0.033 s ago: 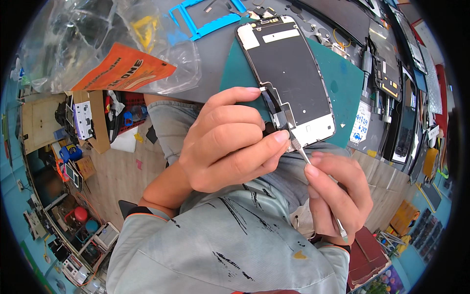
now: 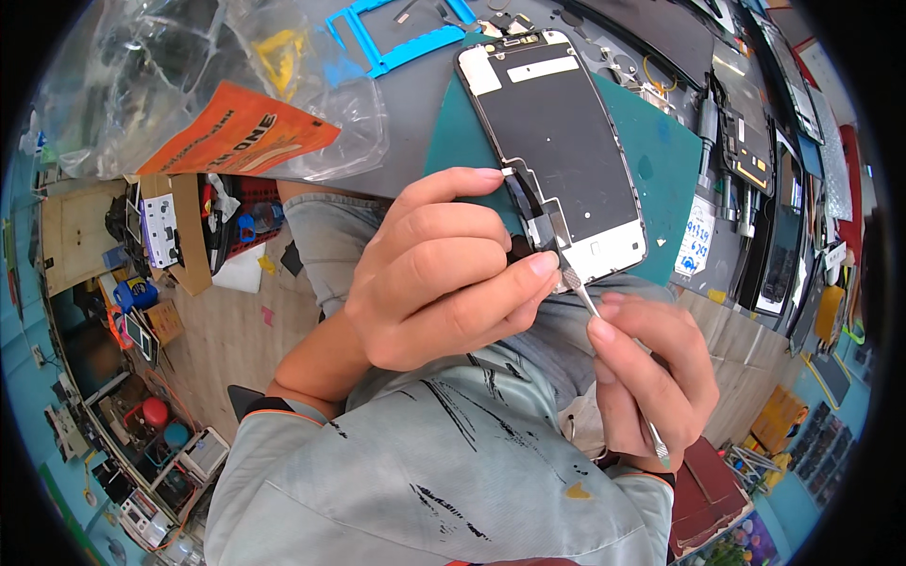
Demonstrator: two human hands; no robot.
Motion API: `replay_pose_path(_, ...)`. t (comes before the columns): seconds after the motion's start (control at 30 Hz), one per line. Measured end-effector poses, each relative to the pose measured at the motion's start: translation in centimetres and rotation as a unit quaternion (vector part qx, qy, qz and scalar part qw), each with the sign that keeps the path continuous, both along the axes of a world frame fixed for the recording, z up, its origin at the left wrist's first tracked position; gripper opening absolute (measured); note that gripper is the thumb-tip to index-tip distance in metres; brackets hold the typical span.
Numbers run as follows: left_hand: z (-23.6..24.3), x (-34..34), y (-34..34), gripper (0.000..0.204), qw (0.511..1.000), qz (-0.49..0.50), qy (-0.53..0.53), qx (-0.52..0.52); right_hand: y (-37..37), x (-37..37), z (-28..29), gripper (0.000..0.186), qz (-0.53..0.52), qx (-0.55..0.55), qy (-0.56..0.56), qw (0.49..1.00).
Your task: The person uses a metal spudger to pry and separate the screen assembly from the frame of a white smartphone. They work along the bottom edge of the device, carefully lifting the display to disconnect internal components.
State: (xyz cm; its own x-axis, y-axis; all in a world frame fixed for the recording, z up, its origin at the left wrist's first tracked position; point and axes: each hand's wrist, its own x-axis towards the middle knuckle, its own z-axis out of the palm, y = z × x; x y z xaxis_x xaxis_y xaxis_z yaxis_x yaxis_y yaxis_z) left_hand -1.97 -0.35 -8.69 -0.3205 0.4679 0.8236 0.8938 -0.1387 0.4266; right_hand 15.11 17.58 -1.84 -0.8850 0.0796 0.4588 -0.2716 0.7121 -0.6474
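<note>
A black phone screen assembly [image 2: 576, 141] lies face down over a green mat [image 2: 661, 179], its lower edge near the desk's front. My left hand [image 2: 434, 283] grips that edge and a dark flex cable [image 2: 528, 208] at its lower left corner, index fingertip on a small connector. My right hand [image 2: 651, 377] holds a slim metal pry tool [image 2: 590, 307] between thumb and fingers. The tool's flat tip rests on the cable beside my left fingertip; whether it is underneath the cable I cannot tell.
A clear plastic bag with an orange label [image 2: 203, 132] and a blue frame [image 2: 373, 52] lie at upper left on the grey desk [image 2: 377, 179]. Several phone parts and screens [image 2: 746, 141] crowd the right. Boxes, a red crate [image 2: 255, 222] and tools line the left below desk height.
</note>
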Motion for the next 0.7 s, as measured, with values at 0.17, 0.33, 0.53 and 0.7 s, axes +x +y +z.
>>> replay_pose_path(0.17, -0.21, -0.75, -0.11, 0.029, 1.0, -0.023, 0.017, -0.005, 0.29, -0.1, -0.22, 0.055, 0.005, 0.009, -0.002, 1.0)
replay_pose_path(0.33, -0.16, -0.78, -0.18, 0.03, 1.0, -0.021, 0.011, -0.01, 0.43, -0.1, -0.15, 0.055, 0.01, 0.014, -0.019, 1.0)
replay_pose_path(0.53, 0.08, -0.55, -0.56, 0.042, 0.999, -0.012, -0.002, -0.05, 0.28, -0.11, -0.28, 0.055, 0.004, 0.002, -0.018, 1.0)
replay_pose_path(0.7, -0.21, -0.86, -0.06, 0.029, 1.0, -0.019, 0.013, -0.011, 0.12, -0.19, -0.49, 0.054, -0.004, -0.004, -0.015, 1.0)
